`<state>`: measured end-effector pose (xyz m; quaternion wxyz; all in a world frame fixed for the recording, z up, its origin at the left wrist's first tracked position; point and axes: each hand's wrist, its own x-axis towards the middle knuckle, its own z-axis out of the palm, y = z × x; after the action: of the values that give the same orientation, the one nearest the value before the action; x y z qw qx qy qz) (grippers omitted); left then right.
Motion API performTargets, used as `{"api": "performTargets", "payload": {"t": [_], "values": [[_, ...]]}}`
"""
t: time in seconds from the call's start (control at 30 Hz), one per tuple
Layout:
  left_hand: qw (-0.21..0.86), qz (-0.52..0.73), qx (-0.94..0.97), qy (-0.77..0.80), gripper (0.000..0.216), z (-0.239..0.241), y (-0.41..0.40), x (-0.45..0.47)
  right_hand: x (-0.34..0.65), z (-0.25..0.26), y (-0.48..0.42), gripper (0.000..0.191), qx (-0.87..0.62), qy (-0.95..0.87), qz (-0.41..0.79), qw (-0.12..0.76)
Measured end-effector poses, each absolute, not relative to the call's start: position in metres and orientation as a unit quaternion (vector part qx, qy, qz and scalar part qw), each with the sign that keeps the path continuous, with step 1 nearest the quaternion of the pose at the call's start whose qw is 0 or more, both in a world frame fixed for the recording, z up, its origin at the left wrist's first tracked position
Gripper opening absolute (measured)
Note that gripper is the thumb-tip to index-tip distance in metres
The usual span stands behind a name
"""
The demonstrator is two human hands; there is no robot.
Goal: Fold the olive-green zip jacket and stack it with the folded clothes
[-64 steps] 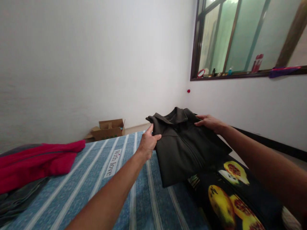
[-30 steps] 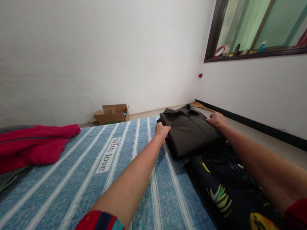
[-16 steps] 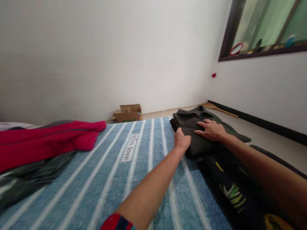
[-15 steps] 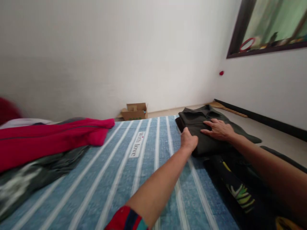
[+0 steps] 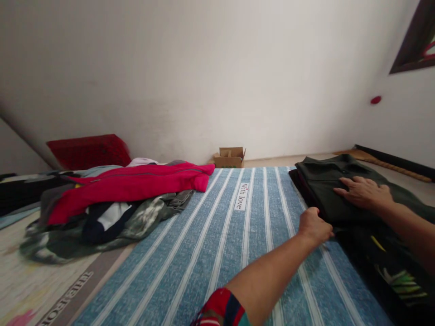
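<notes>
A dark green collared shirt (image 5: 326, 190) lies folded on top of darker cloth at the right of the blue striped sheet. My left hand (image 5: 314, 226) is closed at the shirt's near left corner, its fingertips partly hidden. Flat on top of the shirt rests my right hand (image 5: 365, 194), fingers spread. Closer to me, below the shirt, is a black garment (image 5: 390, 262) with a green and yellow print.
A heap of loose clothes, with a bright pink garment (image 5: 136, 183) on top, lies at the left. Behind it stands a dark red object (image 5: 90, 151). A cardboard box (image 5: 229, 158) sits by the wall beyond the striped sheet (image 5: 190, 267).
The view has swung left, bringing more of the clothes heap into sight. My left hand has slid along the shirt's left edge to its near corner; my right hand stays flat on the shirt.
</notes>
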<state>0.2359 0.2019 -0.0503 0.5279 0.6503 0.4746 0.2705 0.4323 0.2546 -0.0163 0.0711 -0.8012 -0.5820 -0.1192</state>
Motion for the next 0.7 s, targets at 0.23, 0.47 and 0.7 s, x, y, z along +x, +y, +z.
{"api": "performTargets", "payload": {"t": [0.23, 0.47, 0.7], "values": [[0.491, 0.18, 0.744, 0.416, 0.032, -0.052, 0.155, 0.174, 0.347, 0.004, 0.206, 0.031, -0.758, -0.639, -0.112, 0.069], [0.451, 0.203, 0.769, 0.406, 0.016, -0.047, 0.108, 0.104, 0.264, -0.011, 0.149, 0.021, -0.704, -0.7, -0.028, 0.116], [0.372, 0.224, 0.784, 0.443, 0.02, -0.044, 0.066, 0.054, 0.186, -0.033, 0.094, 0.019, -0.665, -0.729, 0.026, 0.161]]}}
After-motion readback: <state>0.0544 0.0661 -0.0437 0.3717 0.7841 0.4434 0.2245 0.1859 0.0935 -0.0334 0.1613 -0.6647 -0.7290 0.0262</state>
